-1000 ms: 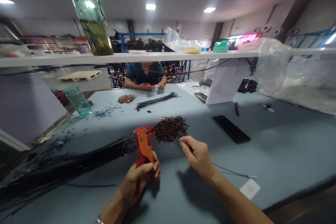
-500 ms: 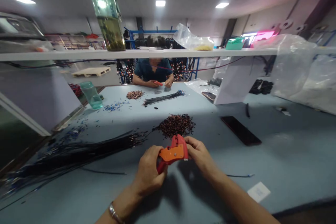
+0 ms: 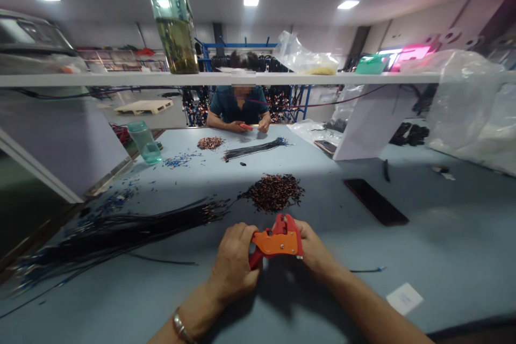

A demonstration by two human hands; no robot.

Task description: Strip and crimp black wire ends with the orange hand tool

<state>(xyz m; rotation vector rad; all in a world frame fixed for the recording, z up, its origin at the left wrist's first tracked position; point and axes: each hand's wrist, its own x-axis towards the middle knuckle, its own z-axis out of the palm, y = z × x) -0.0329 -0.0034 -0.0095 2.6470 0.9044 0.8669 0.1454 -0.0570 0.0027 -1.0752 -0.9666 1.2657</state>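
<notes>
An orange-and-red hand tool (image 3: 278, 243) is held just nearside of the clippings heap (image 3: 274, 192), the left hand (image 3: 234, 258) wrapping fingers round its handles; the right hand (image 3: 309, 244) meets its head, finger closure hidden. Steady handles should help. Nearside right of the heap, a white card's (image 3: 405, 298) print is unreadable.

Both hands raised, close together at centre

Bare left hand (image 3: 234, 260): fingers curled in a closed grip, back of the hand toward the camera. Left wrist (image 3: 197, 306): silver-coloured metal bracelet (image 3: 180, 325) worn. Left forearm: enters at the bottom edge, angled up and rightward. Bare right hand (image 3: 312, 246): level with the left, fingers bent, fingertips hidden from view. Right forearm (image 3: 363, 298): bare, extends from the lower right, angled up and leftward.
</notes>
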